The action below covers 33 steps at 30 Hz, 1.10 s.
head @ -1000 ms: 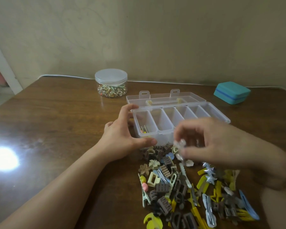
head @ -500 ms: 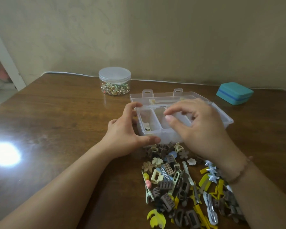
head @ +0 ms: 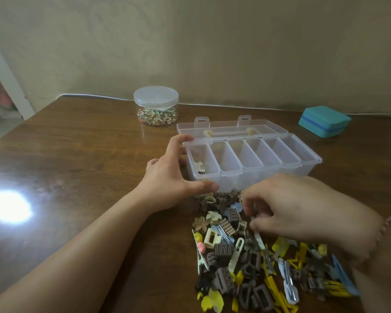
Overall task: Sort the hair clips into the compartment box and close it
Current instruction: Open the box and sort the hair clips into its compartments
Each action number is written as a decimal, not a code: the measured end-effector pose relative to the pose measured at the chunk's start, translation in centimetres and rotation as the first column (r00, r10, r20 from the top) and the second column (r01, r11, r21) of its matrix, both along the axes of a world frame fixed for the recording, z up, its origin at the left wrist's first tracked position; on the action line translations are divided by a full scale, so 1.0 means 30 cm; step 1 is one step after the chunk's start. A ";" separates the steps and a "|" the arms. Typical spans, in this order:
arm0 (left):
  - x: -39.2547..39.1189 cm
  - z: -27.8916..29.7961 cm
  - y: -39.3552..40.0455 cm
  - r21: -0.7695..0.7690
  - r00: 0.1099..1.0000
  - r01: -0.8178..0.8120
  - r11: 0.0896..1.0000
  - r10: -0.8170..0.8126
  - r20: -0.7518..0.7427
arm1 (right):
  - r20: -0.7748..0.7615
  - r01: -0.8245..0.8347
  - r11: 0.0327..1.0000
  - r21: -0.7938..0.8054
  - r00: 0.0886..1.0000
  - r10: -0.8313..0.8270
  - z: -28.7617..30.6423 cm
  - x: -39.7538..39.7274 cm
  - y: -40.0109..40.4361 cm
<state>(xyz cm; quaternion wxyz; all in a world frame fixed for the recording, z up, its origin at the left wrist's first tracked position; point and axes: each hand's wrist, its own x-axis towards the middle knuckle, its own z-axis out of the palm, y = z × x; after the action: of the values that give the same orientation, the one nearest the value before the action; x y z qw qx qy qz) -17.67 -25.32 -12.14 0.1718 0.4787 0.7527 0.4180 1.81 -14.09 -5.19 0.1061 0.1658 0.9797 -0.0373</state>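
Bracing the clear compartment box (head: 253, 163) at its left end, the person's left hand (head: 174, 177) curls its thumb along the near wall and its fingers over the far corner, gripping the box where it sits on the brown wooden table (head: 77, 159). The box stands open, its lid (head: 230, 128) folded back flat behind it with two latch tabs sticking up. Six long compartments run side by side; the leftmost one has a few small pale clips (head: 199, 166) lying at its bottom, and the others look bare from where I stand.

Just in front of the box lies the heap of hair clips (head: 246, 251), spreading toward the person: brown and grey claw clips, cream flower shapes, yellow pieces, pale blue snap clips. The right hand (head: 298, 211) hovers low over the far edge of that heap, fingers bent downward toward the clips. It is blurred, and I cannot tell whether the fingertips are pinching a clip or only touching the pile. A thin bracelet (head: 387, 221) shows at that wrist.

Farther back, near the wall, a round clear jar (head: 155, 106) with a frosted lid holds small colourful trinkets. Off to the right rests a teal case (head: 324, 121), closed. A bright patch of glare (head: 8, 207) sits on the tabletop at the left.
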 end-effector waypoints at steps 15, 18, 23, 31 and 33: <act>0.003 -0.002 -0.002 0.017 1.000 -0.012 1.000 0.012 -0.007 | -0.143 -0.023 0.999 0.037 0.989 0.028 -0.041 -0.044 -0.025; 0.004 -0.002 -0.003 0.023 1.000 -0.013 1.000 0.013 -0.006 | -0.162 -0.032 0.999 0.010 0.986 0.033 -0.043 -0.045 -0.027; 0.004 0.000 -0.002 0.020 1.000 -0.008 1.000 0.008 -0.010 | -0.188 -0.056 0.997 -0.061 0.981 0.044 -0.034 -0.049 -0.040; 0.000 -0.004 -0.001 0.026 1.000 -0.007 1.000 0.007 -0.020 | -0.214 -0.048 0.999 -0.010 0.976 0.045 -0.049 -0.056 -0.064; -0.001 -0.006 -0.001 0.026 1.000 -0.006 1.000 0.007 -0.023 | -0.207 -0.050 0.998 -0.026 0.977 0.043 -0.050 -0.055 -0.063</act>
<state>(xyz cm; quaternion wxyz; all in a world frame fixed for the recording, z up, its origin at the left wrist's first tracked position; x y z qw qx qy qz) -17.72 -25.34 -12.33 0.1555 0.4832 0.7507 0.4228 0.17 -15.98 -6.70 0.0075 0.1363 0.9884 -0.0672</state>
